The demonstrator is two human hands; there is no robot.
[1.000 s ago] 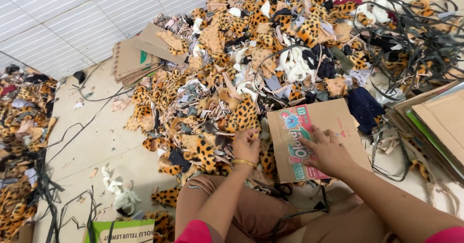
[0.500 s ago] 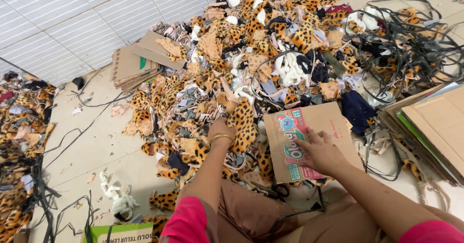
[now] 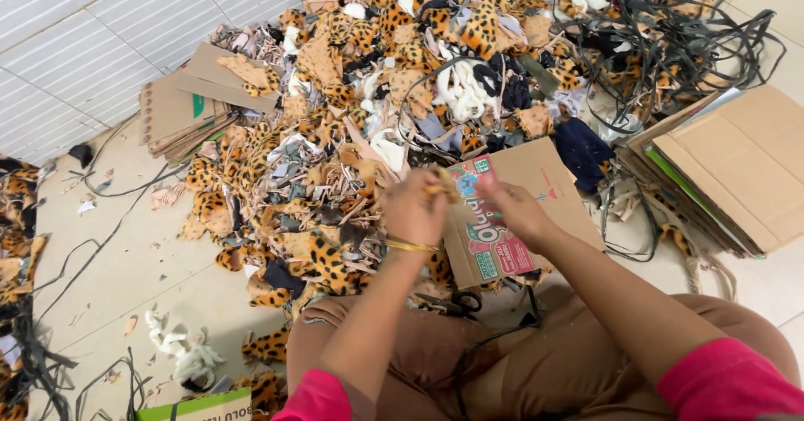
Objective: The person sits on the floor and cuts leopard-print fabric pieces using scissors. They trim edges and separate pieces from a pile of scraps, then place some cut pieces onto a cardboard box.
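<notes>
the person wears a top with bright pink short sleeves, one sleeve [image 3: 316, 400] showing at the bottom edge on the left arm and the other sleeve [image 3: 727, 379] on the right arm near the lower right corner. both forearms are bare below the sleeves. a thin gold bangle [image 3: 410, 245] circles the left wrist, smooth and shiny, with no stones or charms that can be made out. the left hand [image 3: 412, 207] and the right hand [image 3: 512, 207] are bare, with no gloves; rings cannot be told at this size. the legs are covered by plain brown trousers [image 3: 569, 362] of soft cloth that creases in loose folds over the knees.
</notes>
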